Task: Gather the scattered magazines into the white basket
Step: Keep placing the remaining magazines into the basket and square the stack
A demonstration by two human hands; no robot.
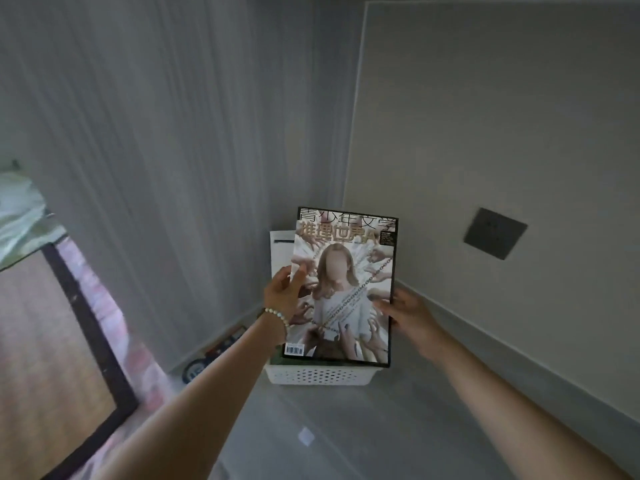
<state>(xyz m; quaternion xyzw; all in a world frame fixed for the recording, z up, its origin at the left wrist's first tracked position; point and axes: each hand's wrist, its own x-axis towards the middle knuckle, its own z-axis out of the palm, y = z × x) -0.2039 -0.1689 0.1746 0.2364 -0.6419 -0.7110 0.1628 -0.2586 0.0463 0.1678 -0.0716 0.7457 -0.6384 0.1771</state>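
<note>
I hold two stacked magazines [341, 296] upright over the white basket [320, 375], which sits on the floor in the room's corner. The front magazine's cover shows a long-haired figure ringed by reaching hands and chains; a black-edged one shows behind it. My left hand [282, 295], with a bead bracelet at the wrist, grips the left edge. My right hand [403, 311] grips the right edge, thumb on the cover. The magazines' lower edge hides the basket's inside. A white flat item [281, 252] stands behind them, on the basket's far side.
A grey curtain [156, 150] hangs at left and a cream wall with a dark socket plate [495, 233] stands at right. More printed items [216, 351] lie on the floor by the curtain. A bed with a black-trimmed mat [65, 341] fills the left. Grey floor [346, 438] lies before the basket.
</note>
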